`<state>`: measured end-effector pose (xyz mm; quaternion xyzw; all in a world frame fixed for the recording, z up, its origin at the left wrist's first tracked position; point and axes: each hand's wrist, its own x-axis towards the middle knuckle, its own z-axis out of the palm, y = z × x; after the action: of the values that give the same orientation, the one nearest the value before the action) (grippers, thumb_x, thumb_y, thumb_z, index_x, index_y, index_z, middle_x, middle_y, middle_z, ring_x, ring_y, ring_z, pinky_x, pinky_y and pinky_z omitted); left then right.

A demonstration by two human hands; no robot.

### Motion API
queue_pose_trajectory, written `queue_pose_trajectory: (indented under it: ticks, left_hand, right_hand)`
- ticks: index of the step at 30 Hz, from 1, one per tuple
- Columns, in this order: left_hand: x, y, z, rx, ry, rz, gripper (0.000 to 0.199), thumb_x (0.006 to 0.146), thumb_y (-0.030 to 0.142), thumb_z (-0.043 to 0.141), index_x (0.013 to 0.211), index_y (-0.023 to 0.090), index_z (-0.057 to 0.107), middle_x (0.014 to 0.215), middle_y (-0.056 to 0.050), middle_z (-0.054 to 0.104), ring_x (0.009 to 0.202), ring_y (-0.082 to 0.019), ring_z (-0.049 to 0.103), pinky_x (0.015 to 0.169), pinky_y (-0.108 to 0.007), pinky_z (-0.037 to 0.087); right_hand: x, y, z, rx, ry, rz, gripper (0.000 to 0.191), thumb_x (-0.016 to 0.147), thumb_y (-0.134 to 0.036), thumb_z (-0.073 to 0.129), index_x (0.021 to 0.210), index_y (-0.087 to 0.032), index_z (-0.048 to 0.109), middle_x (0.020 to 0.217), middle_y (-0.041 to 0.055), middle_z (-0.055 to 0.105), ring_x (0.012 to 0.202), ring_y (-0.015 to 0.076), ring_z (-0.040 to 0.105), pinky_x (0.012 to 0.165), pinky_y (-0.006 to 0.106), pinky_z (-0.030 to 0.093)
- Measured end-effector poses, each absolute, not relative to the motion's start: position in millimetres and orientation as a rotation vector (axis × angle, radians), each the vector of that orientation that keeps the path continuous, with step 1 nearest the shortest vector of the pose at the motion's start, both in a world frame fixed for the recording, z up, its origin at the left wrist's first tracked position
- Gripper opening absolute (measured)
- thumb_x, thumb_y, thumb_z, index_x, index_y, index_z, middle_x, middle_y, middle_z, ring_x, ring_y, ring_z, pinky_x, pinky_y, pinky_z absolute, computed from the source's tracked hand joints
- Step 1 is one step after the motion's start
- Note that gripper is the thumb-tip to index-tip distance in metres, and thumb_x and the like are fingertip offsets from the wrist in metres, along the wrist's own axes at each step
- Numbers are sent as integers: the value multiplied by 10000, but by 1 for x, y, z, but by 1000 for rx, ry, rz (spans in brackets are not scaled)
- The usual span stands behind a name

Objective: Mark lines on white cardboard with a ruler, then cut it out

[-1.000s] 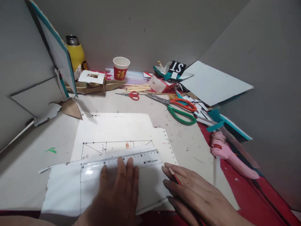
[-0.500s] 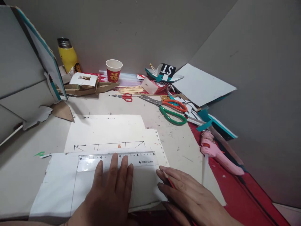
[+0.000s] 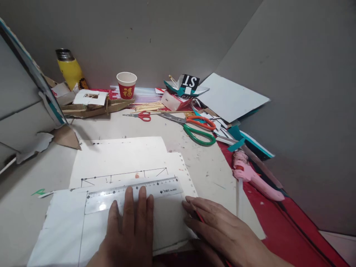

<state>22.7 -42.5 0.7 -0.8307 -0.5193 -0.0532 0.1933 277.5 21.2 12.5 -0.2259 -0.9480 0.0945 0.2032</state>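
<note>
My left hand (image 3: 126,224) lies with its fingers stretched out, pressing a clear plastic ruler (image 3: 167,189) onto a sheet of white paper (image 3: 62,226). One straight line runs down the left part of that sheet. My right hand (image 3: 219,226) rests by the sheet's right edge, near the ruler's end. A red pencil (image 3: 198,216) is held in its fingers, its tip pointing up and to the left. Behind the ruler lies another white sheet (image 3: 116,159) with a drawn figure of thin black lines and dots; its near part is covered.
Scissors with orange and green handles (image 3: 198,141), small red scissors (image 3: 144,116) and thin sticks (image 3: 147,106) lie farther back. A pink glue gun (image 3: 257,181) sits at right. A paper cup (image 3: 127,85), yellow bottle (image 3: 71,72) and cardboard boat (image 3: 91,110) stand by the wall.
The view has turned a little, so most things appear farther left. The ruler's right end appears tilted slightly upward, with my left hand still on it. The right hand keeps the pencil.
</note>
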Motion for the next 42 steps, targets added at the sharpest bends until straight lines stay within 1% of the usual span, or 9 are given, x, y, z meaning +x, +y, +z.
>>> queue_pose_trajectory:
  ticks: [10, 15, 20, 23, 25, 28, 33, 38, 42]
  left_hand:
    - [21, -42, -2, -2312, -1403, -211, 658, 894, 631, 431, 1247, 136, 682, 1284, -153, 665, 1140, -410, 633, 867, -490, 450]
    - [21, -42, -2, -2299, -1392, -236, 512, 891, 490, 504, 1225, 149, 691, 1251, -132, 685, 1117, -400, 650, 854, -479, 469]
    - [22, -42, -3, -2303, -1391, -252, 648, 906, 639, 425, 1219, 136, 689, 1256, -159, 681, 1128, -420, 639, 881, -505, 467]
    - [23, -41, -4, -2298, -1373, -246, 720, 889, 705, 401, 1223, 133, 682, 1250, -171, 685, 1120, -432, 639, 886, -519, 463]
    - [23, -41, -4, -2286, -1366, -240, 729, 884, 714, 401, 1224, 131, 679, 1247, -177, 688, 1118, -436, 637, 884, -525, 461]
    - [23, -42, -2, -2288, -1369, -221, 707, 892, 694, 410, 1240, 134, 664, 1258, -175, 684, 1130, -434, 628, 898, -532, 453]
    - [18, -42, 4, -2339, -1371, -159, 615, 927, 611, 417, 1278, 150, 625, 1308, -155, 659, 1173, -422, 597, 928, -532, 436]
    - [14, -39, 9, -2367, -1370, -105, 424, 938, 339, 470, 1308, 170, 590, 1344, -116, 640, 1207, -399, 574, 948, -519, 421]
    - [14, -39, 10, -2363, -1380, -71, 433, 930, 300, 464, 1330, 174, 574, 1360, -108, 630, 1221, -392, 564, 954, -519, 414]
  right_hand:
    - [277, 21, 15, -615, -2648, 257, 315, 907, -86, 541, 1212, -131, 601, 1261, 139, 669, 1363, 200, 461, 1122, 347, 412]
    - [279, 23, 11, -630, -2654, 231, 298, 898, -93, 556, 1187, -135, 616, 1255, 144, 679, 1351, 211, 484, 1113, 362, 428]
    - [282, 23, 8, -623, -2660, 182, 290, 930, -140, 553, 1210, -146, 629, 1291, 132, 672, 1340, 221, 508, 1110, 366, 438]
    - [284, 23, 8, -624, -2689, 164, 293, 939, -153, 544, 1211, -178, 649, 1281, 108, 686, 1284, 215, 570, 1072, 345, 481]
    - [285, 24, 7, -616, -2703, 140, 277, 936, -165, 553, 1188, -191, 667, 1263, 101, 697, 1240, 216, 608, 1052, 339, 501]
    - [288, 25, 3, -596, -2705, 95, 281, 921, -165, 567, 1175, -198, 684, 1295, 90, 679, 1237, 220, 611, 1067, 337, 484]
    - [291, 26, -1, -538, -2679, 117, 314, 919, -170, 573, 1213, -195, 681, 1348, 81, 643, 1248, 222, 602, 1089, 330, 448]
    - [291, 26, -3, -574, -2644, 157, 326, 924, -192, 581, 1234, -228, 675, 1319, 70, 664, 1201, 232, 637, 1048, 347, 495]
    - [290, 27, -2, -553, -2658, 130, 310, 921, -181, 581, 1213, -201, 683, 1333, 81, 654, 1240, 224, 607, 1075, 334, 465]
